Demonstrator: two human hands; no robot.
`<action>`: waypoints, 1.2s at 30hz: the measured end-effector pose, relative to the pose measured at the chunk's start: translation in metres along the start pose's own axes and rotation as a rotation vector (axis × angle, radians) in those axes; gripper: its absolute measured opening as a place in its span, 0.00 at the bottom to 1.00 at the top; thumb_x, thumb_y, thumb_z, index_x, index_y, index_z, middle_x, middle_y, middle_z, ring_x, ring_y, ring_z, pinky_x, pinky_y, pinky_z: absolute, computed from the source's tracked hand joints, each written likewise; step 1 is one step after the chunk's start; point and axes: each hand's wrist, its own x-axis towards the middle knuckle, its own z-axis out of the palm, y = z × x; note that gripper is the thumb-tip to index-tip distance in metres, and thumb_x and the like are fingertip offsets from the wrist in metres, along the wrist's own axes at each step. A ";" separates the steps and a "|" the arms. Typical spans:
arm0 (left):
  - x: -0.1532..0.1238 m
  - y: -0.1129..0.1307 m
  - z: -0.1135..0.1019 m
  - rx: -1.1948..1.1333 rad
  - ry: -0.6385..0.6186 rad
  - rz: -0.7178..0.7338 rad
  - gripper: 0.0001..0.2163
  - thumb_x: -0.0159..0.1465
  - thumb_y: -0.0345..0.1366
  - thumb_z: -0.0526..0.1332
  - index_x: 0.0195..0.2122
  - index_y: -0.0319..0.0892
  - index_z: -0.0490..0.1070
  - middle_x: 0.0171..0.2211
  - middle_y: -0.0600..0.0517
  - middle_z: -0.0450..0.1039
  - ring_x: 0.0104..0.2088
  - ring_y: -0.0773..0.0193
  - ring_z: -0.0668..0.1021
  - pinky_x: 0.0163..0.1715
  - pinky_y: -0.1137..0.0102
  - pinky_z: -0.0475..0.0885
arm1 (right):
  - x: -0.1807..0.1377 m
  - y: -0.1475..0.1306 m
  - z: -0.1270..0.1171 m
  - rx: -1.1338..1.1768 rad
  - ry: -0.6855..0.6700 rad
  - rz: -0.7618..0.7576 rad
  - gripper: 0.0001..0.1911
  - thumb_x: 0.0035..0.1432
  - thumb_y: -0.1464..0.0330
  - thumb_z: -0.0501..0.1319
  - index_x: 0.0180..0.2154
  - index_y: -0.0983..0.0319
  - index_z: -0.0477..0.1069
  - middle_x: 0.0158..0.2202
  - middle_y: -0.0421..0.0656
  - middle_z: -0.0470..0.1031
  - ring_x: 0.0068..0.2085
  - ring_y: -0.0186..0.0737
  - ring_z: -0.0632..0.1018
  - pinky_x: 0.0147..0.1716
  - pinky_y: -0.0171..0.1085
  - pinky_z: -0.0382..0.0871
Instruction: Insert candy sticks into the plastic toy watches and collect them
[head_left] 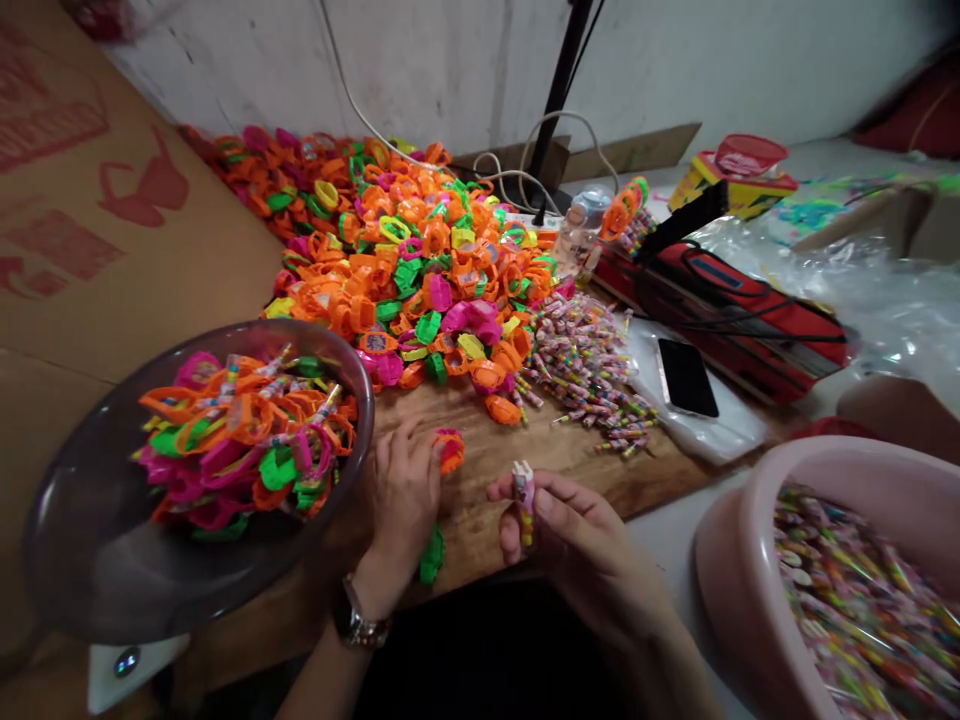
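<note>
My left hand (405, 495) rests low over the wooden board, fingers curled, thumb and fingertips against an orange plastic toy watch (450, 452). Beside its wrist lies a green toy watch (432, 556). My right hand (577, 525) is closed, pinching a small bundle of wrapped candy rolls (523, 503) upright between thumb and fingers. Ahead is a large heap of toy watches (420, 270) in orange, pink, green and yellow. A pile of wrapped candy rolls (581, 360) adjoins its right side.
A dark plastic basin (82, 540) with toy watches and candy stands left, a pink tub (739, 530) of candy rolls right. A phone (686, 377) lies on plastic wrap near a red bag (795, 340). A cardboard box (67, 330) flanks the left; a bottle (577, 235) stands behind.
</note>
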 end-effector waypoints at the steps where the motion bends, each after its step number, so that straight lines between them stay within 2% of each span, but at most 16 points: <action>1: 0.003 -0.002 0.001 -0.064 0.021 -0.056 0.11 0.62 0.43 0.59 0.36 0.43 0.76 0.49 0.43 0.72 0.53 0.49 0.70 0.59 0.51 0.60 | 0.002 -0.001 0.001 -0.005 -0.003 0.005 0.09 0.53 0.61 0.69 0.34 0.59 0.78 0.33 0.42 0.79 0.25 0.29 0.74 0.27 0.30 0.71; 3: 0.009 -0.007 0.004 -0.187 0.028 -0.172 0.14 0.63 0.47 0.57 0.33 0.41 0.75 0.40 0.44 0.75 0.45 0.53 0.75 0.52 0.55 0.69 | 0.004 -0.001 0.002 -0.008 -0.019 0.020 0.09 0.53 0.61 0.68 0.34 0.60 0.78 0.31 0.42 0.78 0.26 0.29 0.75 0.27 0.29 0.71; 5: 0.014 -0.011 0.007 -0.263 -0.011 -0.247 0.18 0.64 0.50 0.53 0.34 0.40 0.73 0.34 0.46 0.75 0.35 0.57 0.78 0.37 0.61 0.76 | 0.007 -0.001 0.001 -0.013 -0.041 0.049 0.10 0.55 0.61 0.67 0.36 0.60 0.78 0.28 0.41 0.78 0.28 0.30 0.76 0.30 0.29 0.71; 7: 0.016 -0.009 0.009 -0.340 -0.054 -0.300 0.20 0.64 0.52 0.53 0.37 0.39 0.71 0.34 0.46 0.76 0.30 0.59 0.79 0.27 0.65 0.76 | 0.008 0.000 0.000 -0.033 -0.048 0.064 0.10 0.56 0.62 0.67 0.38 0.59 0.78 0.29 0.41 0.78 0.30 0.32 0.77 0.33 0.31 0.73; 8: 0.015 -0.005 0.009 -0.383 -0.070 -0.318 0.20 0.63 0.52 0.55 0.40 0.39 0.70 0.36 0.46 0.77 0.30 0.60 0.79 0.27 0.67 0.76 | 0.008 0.000 0.000 -0.050 -0.045 0.059 0.09 0.56 0.62 0.66 0.39 0.59 0.77 0.30 0.41 0.78 0.31 0.32 0.78 0.34 0.32 0.73; 11: 0.008 0.015 0.002 -0.551 -0.131 -0.374 0.19 0.59 0.50 0.61 0.43 0.39 0.69 0.42 0.45 0.77 0.35 0.60 0.80 0.33 0.67 0.77 | 0.009 0.000 0.000 -0.097 -0.034 -0.001 0.08 0.56 0.64 0.67 0.38 0.59 0.76 0.31 0.40 0.78 0.30 0.31 0.77 0.34 0.32 0.73; 14: -0.001 0.036 -0.013 -0.637 -0.241 -0.398 0.16 0.56 0.44 0.66 0.40 0.40 0.71 0.46 0.45 0.76 0.34 0.64 0.79 0.35 0.68 0.77 | 0.009 -0.001 0.001 -0.107 -0.018 -0.028 0.07 0.56 0.66 0.67 0.37 0.59 0.75 0.33 0.40 0.78 0.30 0.30 0.78 0.33 0.31 0.73; 17: -0.008 0.047 -0.027 -0.599 -0.281 -0.292 0.10 0.56 0.42 0.67 0.36 0.42 0.73 0.48 0.46 0.75 0.34 0.64 0.79 0.36 0.68 0.78 | 0.008 -0.002 -0.001 -0.127 0.004 -0.033 0.07 0.55 0.67 0.68 0.37 0.59 0.74 0.33 0.39 0.78 0.31 0.31 0.78 0.34 0.31 0.73; 20: -0.011 0.052 -0.037 -0.539 -0.254 -0.164 0.06 0.57 0.40 0.67 0.33 0.45 0.76 0.48 0.48 0.75 0.44 0.58 0.79 0.44 0.65 0.77 | 0.007 -0.004 -0.003 -0.195 0.006 -0.077 0.09 0.57 0.66 0.67 0.41 0.57 0.74 0.33 0.38 0.78 0.32 0.31 0.79 0.35 0.31 0.74; 22: -0.011 0.054 -0.041 -0.479 -0.246 -0.108 0.04 0.58 0.39 0.67 0.32 0.46 0.77 0.47 0.48 0.75 0.47 0.56 0.79 0.47 0.63 0.76 | 0.006 -0.005 -0.004 -0.320 0.052 -0.138 0.10 0.58 0.65 0.65 0.43 0.56 0.74 0.35 0.39 0.78 0.34 0.33 0.79 0.36 0.33 0.74; 25: -0.011 0.061 -0.045 -0.398 -0.224 -0.030 0.03 0.59 0.39 0.66 0.31 0.47 0.78 0.45 0.48 0.76 0.46 0.56 0.79 0.46 0.62 0.77 | 0.003 -0.007 -0.001 -0.618 0.172 -0.290 0.08 0.61 0.64 0.61 0.43 0.56 0.74 0.37 0.41 0.78 0.39 0.36 0.79 0.40 0.35 0.75; 27: -0.011 0.065 -0.046 -0.356 -0.198 0.032 0.03 0.60 0.38 0.65 0.32 0.48 0.78 0.44 0.49 0.76 0.46 0.58 0.79 0.46 0.62 0.77 | 0.002 -0.007 0.003 -0.808 0.212 -0.388 0.09 0.63 0.65 0.59 0.44 0.56 0.73 0.38 0.41 0.78 0.40 0.37 0.78 0.39 0.34 0.74; 31: -0.014 0.069 -0.048 -0.261 -0.166 0.125 0.04 0.62 0.37 0.62 0.34 0.49 0.77 0.44 0.50 0.76 0.45 0.59 0.78 0.48 0.63 0.76 | 0.005 -0.004 0.008 -1.103 0.238 -0.605 0.09 0.64 0.67 0.58 0.45 0.57 0.71 0.35 0.40 0.77 0.34 0.34 0.78 0.32 0.31 0.74; 34: -0.017 0.071 -0.051 -0.175 -0.172 0.175 0.05 0.64 0.36 0.61 0.36 0.49 0.77 0.44 0.49 0.75 0.47 0.59 0.77 0.48 0.63 0.75 | 0.008 -0.002 0.009 -1.285 0.239 -0.794 0.12 0.64 0.70 0.56 0.49 0.58 0.69 0.38 0.43 0.77 0.36 0.37 0.78 0.37 0.36 0.75; 36: -0.020 0.071 -0.051 -0.119 -0.177 0.220 0.05 0.64 0.35 0.60 0.37 0.49 0.76 0.45 0.49 0.74 0.48 0.59 0.77 0.48 0.63 0.75 | 0.009 0.000 0.009 -1.376 0.222 -0.855 0.16 0.65 0.71 0.55 0.53 0.58 0.67 0.41 0.45 0.77 0.40 0.39 0.77 0.42 0.39 0.75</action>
